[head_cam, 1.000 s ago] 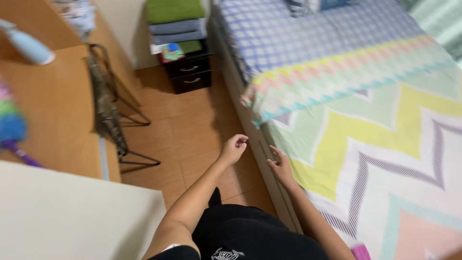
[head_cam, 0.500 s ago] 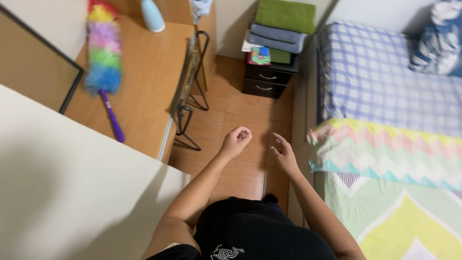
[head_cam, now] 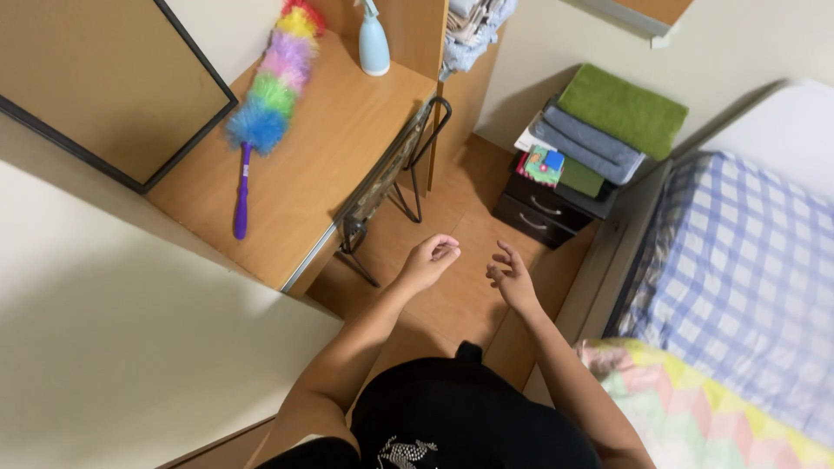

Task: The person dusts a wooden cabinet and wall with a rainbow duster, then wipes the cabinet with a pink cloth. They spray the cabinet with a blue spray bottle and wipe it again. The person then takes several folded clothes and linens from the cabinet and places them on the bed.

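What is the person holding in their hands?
Nothing. The left hand is loosely curled and the right hand is half open; both hang over the floor between the desk and the bed, touching nothing.

View swung left off the bed (head_cam: 738,269): zigzag blanket (head_cam: 695,417) now only at lower right, tabletop (head_cam: 321,165) with rainbow duster (head_cam: 265,108) fully in view. Left hand (head_cam: 427,262) and right hand (head_cam: 512,280) now over bare floor, fingers curled, empty.
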